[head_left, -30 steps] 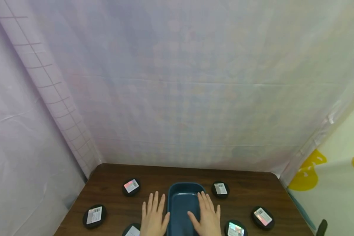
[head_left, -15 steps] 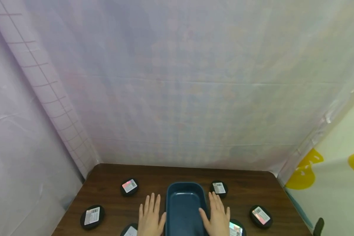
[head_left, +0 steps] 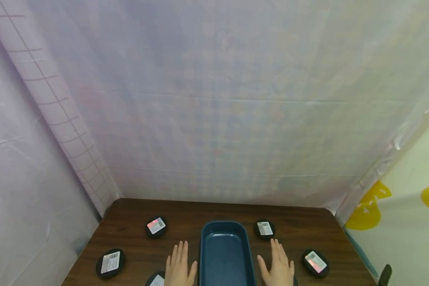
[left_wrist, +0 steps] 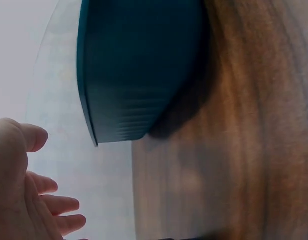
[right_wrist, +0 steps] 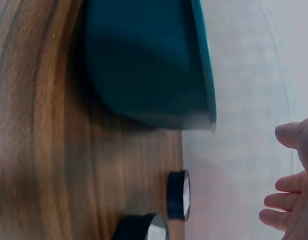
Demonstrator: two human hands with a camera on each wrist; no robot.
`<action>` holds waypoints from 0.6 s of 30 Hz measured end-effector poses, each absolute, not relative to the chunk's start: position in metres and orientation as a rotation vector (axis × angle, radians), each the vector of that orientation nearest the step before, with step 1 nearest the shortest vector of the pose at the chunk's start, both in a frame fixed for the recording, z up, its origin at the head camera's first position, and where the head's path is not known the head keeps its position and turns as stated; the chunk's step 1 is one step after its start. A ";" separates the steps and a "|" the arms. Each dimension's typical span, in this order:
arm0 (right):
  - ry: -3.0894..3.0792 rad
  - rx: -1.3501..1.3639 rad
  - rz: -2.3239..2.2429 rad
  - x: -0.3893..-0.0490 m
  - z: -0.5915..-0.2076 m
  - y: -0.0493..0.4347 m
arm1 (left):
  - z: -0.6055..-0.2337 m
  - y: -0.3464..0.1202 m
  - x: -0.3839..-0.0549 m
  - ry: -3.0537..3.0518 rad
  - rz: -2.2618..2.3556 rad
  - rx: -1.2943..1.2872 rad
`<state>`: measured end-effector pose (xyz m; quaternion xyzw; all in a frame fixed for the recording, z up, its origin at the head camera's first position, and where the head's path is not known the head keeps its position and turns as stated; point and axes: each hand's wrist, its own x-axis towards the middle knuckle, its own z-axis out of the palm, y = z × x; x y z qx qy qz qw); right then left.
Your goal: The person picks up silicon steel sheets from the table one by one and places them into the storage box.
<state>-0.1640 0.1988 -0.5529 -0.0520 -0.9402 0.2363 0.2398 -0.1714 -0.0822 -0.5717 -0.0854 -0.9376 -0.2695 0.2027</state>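
A deep blue-green rectangular tray with rounded corners stands in the middle of the table, nothing inside it. Just left of it in the head view is my left hand, fingers straight and holding nothing. On the other side, my right hand is spread the same way, its thumb toward the tray and its palm partly covering a black round container. Both wrist views show the tray's outer side wall apart from the fingers. Beyond the right fingertips lies another black round container with a white barcode label.
More black labelled round containers lie on the brown wooden table: one at back left, one at far left, one by my left hand, one at right. A pale curtain hangs behind the table.
My right hand has moved from over the tray's right rim out to the right. My left hand has shifted slightly left and back. The tray stays in place.
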 end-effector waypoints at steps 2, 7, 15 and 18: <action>-2.559 -0.178 0.695 -0.162 -0.553 0.202 | -0.574 -0.083 -0.170 -2.630 -0.815 -0.214; -2.459 -0.227 0.781 -0.158 -0.561 0.212 | -0.581 -0.083 -0.168 -2.602 -0.885 -0.179; -2.447 -0.288 0.835 -0.152 -0.575 0.231 | -0.597 -0.080 -0.168 -2.462 -0.961 -0.222; -2.502 -0.360 0.874 -0.148 -0.578 0.238 | -0.608 -0.077 -0.170 -2.385 -0.982 -0.255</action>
